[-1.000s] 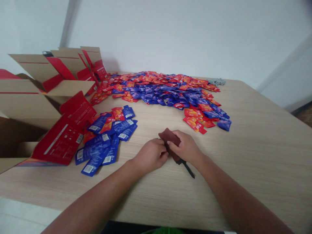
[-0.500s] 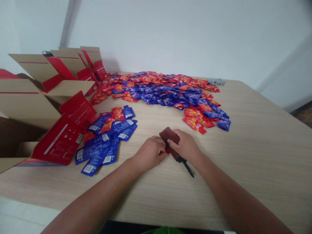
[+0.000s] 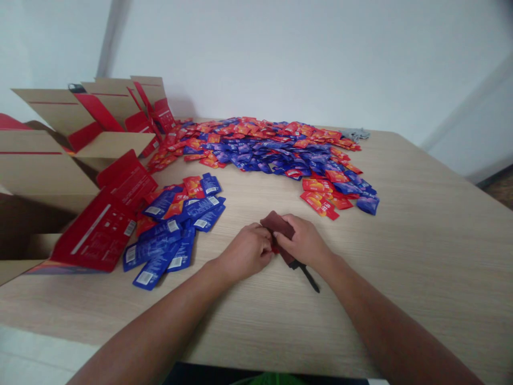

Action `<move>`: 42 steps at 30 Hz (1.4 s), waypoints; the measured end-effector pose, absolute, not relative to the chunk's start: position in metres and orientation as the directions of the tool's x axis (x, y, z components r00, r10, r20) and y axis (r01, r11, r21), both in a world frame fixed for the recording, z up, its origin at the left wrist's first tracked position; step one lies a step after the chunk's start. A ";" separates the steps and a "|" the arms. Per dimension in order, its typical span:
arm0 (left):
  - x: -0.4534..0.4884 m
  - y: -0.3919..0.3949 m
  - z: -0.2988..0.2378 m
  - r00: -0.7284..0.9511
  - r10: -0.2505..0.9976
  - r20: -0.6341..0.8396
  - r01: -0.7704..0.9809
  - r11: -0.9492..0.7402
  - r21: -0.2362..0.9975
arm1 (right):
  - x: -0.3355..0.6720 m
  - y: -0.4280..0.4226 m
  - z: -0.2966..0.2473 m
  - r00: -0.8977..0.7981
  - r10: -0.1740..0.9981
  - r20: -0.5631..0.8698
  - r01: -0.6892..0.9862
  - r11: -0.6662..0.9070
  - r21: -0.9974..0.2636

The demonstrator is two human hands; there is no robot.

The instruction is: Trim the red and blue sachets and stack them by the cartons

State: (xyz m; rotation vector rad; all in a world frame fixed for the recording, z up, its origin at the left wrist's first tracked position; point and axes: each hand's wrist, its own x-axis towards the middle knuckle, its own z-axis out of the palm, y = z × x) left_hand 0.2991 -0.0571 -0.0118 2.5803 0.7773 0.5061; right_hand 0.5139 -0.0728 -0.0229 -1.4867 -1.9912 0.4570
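My right hand (image 3: 303,239) is closed around a flat dark-brown object (image 3: 287,258) with a thin black rod, which points down and to the right. I cannot make out what kind of thing it is. My left hand (image 3: 249,251) is closed low over the table, fingertips against the brown object's left side. A small bit of a red packet (image 3: 276,248) shows between the two hands; the fingers and the brown object hide the rest. Left of my left hand lies a loose heap of blue packets (image 3: 162,260) and some red-orange ones, several showing barcodes.
A long pile of red and blue packets (image 3: 264,149) runs across the back of the wooden table (image 3: 404,256). Open red cardboard boxes (image 3: 100,230) stand at the left with their flaps up. Grey cloth-like material (image 3: 356,135) lies at the back right.
The brown object and my right hand have shifted very slightly to the left. My left hand and the packets look the same.
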 end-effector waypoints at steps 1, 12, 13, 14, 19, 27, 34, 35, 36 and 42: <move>0.299 -0.057 -0.012 0.781 0.583 0.223 0.441 -0.768 0.464 | 0.514 -0.073 -0.023 -0.193 0.946 0.260 0.733 0.316 -0.602; 0.299 -0.057 -0.011 0.783 0.579 0.228 0.413 -0.758 0.505 | 0.525 -0.061 -0.030 0.051 0.965 0.257 0.824 0.105 -0.557; 0.299 -0.057 -0.011 0.783 0.579 0.230 0.411 -0.758 0.507 | 0.525 -0.062 -0.029 0.040 0.966 0.255 0.820 0.114 -0.561; 0.299 -0.057 -0.011 0.783 0.578 0.232 0.410 -0.758 0.508 | 0.524 -0.062 -0.029 0.025 0.968 0.250 0.814 0.126 -0.568; 0.299 -0.056 -0.013 0.778 0.585 0.231 0.428 -0.762 0.486 | 0.517 -0.070 -0.025 -0.136 0.964 0.230 0.760 0.251 -0.599; 0.299 -0.056 -0.013 0.777 0.586 0.230 0.427 -0.759 0.491 | 0.514 -0.072 -0.023 -0.146 0.965 0.217 0.766 0.250 -0.593; 0.299 -0.057 -0.011 0.782 0.576 0.238 0.406 -0.761 0.505 | 0.521 -0.064 -0.030 0.035 0.972 0.231 0.833 0.099 -0.544; 0.299 -0.057 -0.011 0.785 0.573 0.236 0.403 -0.762 0.507 | 0.523 -0.063 -0.031 0.047 0.971 0.232 0.836 0.089 -0.542; 0.299 -0.057 -0.011 0.787 0.571 0.234 0.402 -0.762 0.507 | 0.524 -0.062 -0.031 0.053 0.971 0.233 0.837 0.084 -0.540; 0.299 -0.058 -0.010 0.785 0.577 0.227 0.412 -0.759 0.503 | 0.522 -0.064 -0.027 0.002 0.970 0.241 0.834 0.131 -0.536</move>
